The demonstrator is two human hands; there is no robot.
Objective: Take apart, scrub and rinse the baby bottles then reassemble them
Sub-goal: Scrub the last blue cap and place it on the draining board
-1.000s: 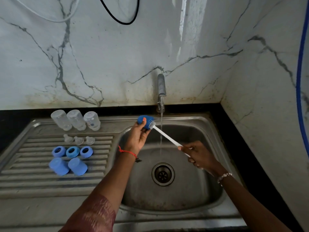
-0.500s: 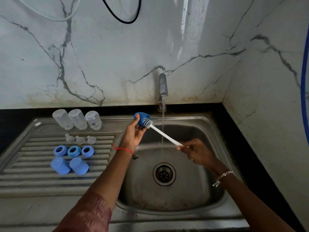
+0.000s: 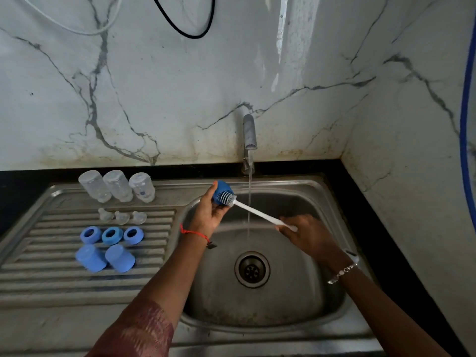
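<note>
Head view is showing your left fingers (image 3: pixel 219 208) and thumb curling round a blue cap (image 3: pixel 221 189), pinching it from below and from the side, with its open mouth facing right. The ribbed head of the brush (image 3: pixel 228 198) is sitting in that mouth, partly inside the cap and right against your fingertips. Your left hand (image 3: pixel 207 217) is holding the cap above the back left edge of the sink (image 3: pixel 322 300), just left of the water (image 3: pixel 249 202) running from the tap (image 3: pixel 249 135).

The brush's white handle is slanting down to the right and crossing the line of the stream; you cannot tell whether the water is hitting it. Your right hand (image 3: pixel 310 237) is gripping the low end of the handle with its fingers curled round it and its back turned up, hanging over the basin between the stream and the drain (image 3: pixel 252 269).

Well to the left, the draining board (image 3: pixel 38 279) is carrying the other parts in rows, all apart from your hands. Three clear bottles (image 3: pixel 118 185) are standing at the back. Three teats (image 3: pixel 121 217) are lying in front of them, then three blue rings (image 3: pixel 112 235), and two spare caps (image 3: pixel 120 258) are sitting nearest you.
</note>
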